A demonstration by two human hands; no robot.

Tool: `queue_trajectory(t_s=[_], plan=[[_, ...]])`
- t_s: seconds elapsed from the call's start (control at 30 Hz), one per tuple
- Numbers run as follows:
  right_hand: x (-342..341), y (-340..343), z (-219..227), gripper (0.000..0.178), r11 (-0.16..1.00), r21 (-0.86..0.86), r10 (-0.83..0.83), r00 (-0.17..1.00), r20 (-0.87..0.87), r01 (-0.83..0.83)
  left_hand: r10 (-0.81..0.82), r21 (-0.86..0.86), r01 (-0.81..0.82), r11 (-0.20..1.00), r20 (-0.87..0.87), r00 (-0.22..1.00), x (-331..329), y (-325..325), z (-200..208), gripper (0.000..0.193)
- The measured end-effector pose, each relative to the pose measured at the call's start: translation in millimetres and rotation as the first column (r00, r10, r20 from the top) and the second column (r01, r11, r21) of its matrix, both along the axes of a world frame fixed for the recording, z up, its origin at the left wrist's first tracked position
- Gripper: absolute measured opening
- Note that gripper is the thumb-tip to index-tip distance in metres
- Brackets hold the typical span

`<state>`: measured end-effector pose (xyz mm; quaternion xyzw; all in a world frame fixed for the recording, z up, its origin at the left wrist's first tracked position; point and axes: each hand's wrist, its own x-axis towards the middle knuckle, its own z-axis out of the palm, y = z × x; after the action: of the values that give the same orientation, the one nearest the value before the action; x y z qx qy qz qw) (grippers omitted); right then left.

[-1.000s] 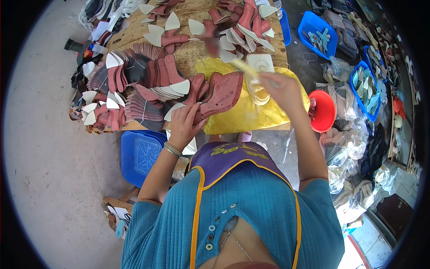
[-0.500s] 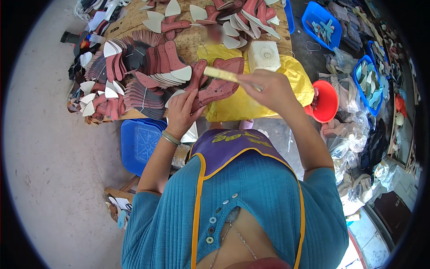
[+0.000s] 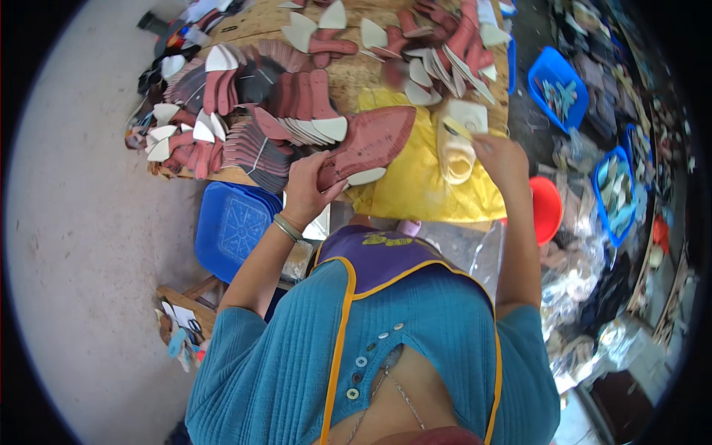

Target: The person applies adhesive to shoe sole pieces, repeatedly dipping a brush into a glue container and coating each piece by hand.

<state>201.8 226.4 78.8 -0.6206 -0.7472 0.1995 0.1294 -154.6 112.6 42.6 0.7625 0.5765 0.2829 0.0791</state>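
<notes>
My left hand [image 3: 308,187] grips a reddish-brown insole [image 3: 374,141] at its near end, fingers on top and thumb along the edge. A white-tipped piece [image 3: 366,176] shows under it. In my right hand [image 3: 503,159] is a flat, pale yellow brush [image 3: 457,129], its working end at a white plastic container [image 3: 455,152] with a round mouth. Whether the brush is inside the container I cannot tell. Both insole and container are over a yellow sheet [image 3: 404,189] on the wooden table [image 3: 256,26].
Stacked reddish insoles with white tips [image 3: 315,111] crowd the table's left side, and more lie at its far edge. Blue trays [image 3: 233,230] stand below left. A red bucket [image 3: 545,211], blue baskets [image 3: 560,85] and plastic bags are on the right.
My right hand has moved right with the brush, away from the insole to the white container. The insole now lies turned in my left hand, and the container looks tilted toward me.
</notes>
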Motion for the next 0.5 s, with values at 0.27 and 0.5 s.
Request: queue_trajectory(t_s=[0.27, 0.5], plan=[[23, -27, -16, 0.027, 0.967, -0.139, -0.252, 0.892, -0.375, 0.215, 0.387, -0.386, -0.041, 0.921, 0.906, 0.173, -32, 84, -19, 0.035], [6, -22, 1, 0.025, 0.919, -0.207, -0.391, 0.839, -0.378, 0.335, 0.453, -0.398, 0.237, 0.886, 0.852, -0.261, -60, 238, -72, 0.033]])
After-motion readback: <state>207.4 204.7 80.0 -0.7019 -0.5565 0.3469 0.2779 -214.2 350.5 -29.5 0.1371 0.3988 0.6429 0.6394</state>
